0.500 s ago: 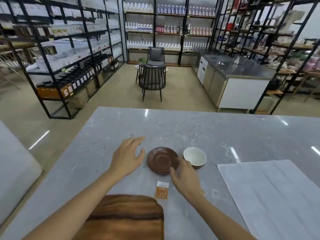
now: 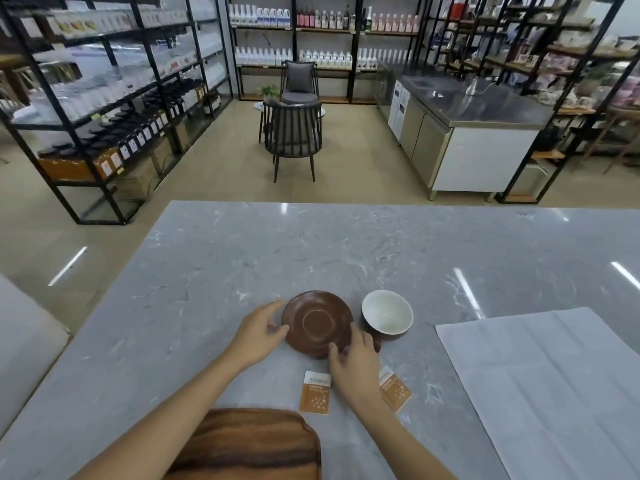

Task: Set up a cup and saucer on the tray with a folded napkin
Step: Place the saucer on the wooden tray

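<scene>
a: grey marble-look stone table (image 2: 311, 254), stock shelves and a dark chair behind. what's on it?

b: a round, dark brown glazed saucer (image 2: 317, 323) lies flat mid-table. just right of it, close or perhaps touching, stands a cup with a cream inside and dark brown outside (image 2: 387, 317). two small orange sachets (image 2: 315, 392) lie nearer the person, and a large white napkin sheet (image 2: 554, 386), creased but not folded up, is well apart on the right. the rounded, streaky dark wooden tray (image 2: 249, 445) sits at the near edge with nothing on it.

a: and the hands?

b: the left hand (image 2: 258, 336) curls against the saucer's left rim, fingers touching it. the right hand (image 2: 353, 362) has its fingers on the near right rim. both look to be pinching the edge, not yet lifting; i can't tell whether either grip is fully closed.

a: risks?

b: the glaze looks smooth and the rim thin and low, so a fingertip hold could slip and drop it on stone, likely chipping it. the right hand's knuckles are beside the cup, so a careless lift could knock or tip it. the path back to the tray passes over the sachets, and a low drag could scatter them.
</scene>
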Demonstrator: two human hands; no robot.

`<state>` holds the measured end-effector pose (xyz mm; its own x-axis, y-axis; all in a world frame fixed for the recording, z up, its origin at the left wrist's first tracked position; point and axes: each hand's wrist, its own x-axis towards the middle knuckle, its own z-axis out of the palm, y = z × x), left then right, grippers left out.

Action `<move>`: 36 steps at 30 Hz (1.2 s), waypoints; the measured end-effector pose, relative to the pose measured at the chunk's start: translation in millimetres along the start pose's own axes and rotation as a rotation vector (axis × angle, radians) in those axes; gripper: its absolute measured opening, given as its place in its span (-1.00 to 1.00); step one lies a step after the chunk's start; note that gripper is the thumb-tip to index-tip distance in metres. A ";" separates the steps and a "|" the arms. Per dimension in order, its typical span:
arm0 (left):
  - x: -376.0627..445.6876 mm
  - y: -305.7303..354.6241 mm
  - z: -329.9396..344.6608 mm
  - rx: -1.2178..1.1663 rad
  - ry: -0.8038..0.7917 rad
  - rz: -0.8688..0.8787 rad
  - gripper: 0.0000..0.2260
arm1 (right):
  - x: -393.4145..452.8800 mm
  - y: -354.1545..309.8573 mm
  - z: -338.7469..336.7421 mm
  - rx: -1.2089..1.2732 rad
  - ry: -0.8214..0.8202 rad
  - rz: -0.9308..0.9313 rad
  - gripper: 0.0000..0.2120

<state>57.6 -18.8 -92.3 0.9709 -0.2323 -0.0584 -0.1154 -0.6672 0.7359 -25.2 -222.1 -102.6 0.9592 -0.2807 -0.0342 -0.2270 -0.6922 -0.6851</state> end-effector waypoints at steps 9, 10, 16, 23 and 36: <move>14.1 -15.7 14.1 -0.071 -0.040 -0.055 -0.41 | 1.4 3.9 12.8 0.174 0.036 0.038 -0.45; 15.1 -16.2 14.8 -0.081 -0.035 -0.061 -0.42 | 1.3 3.4 13.3 0.186 0.036 0.038 -0.45; 7.6 -10.8 16.6 -0.165 -0.001 -0.131 -0.39 | -1.4 3.3 11.9 0.195 0.043 0.009 -0.50; -29.8 -2.5 1.9 -0.348 0.071 -0.180 -0.38 | -19.0 -2.9 2.9 0.228 0.074 -0.046 -0.47; -112.3 7.1 -30.4 -0.366 0.161 -0.084 -0.53 | -85.1 -20.9 -7.4 0.378 0.119 -0.185 -0.56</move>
<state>-45.9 24.1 -60.0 0.9976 -0.0549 -0.0434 0.0196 -0.3760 0.9264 -103.4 -188.7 -80.0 0.9467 -0.2651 0.1833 0.0458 -0.4524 -0.8907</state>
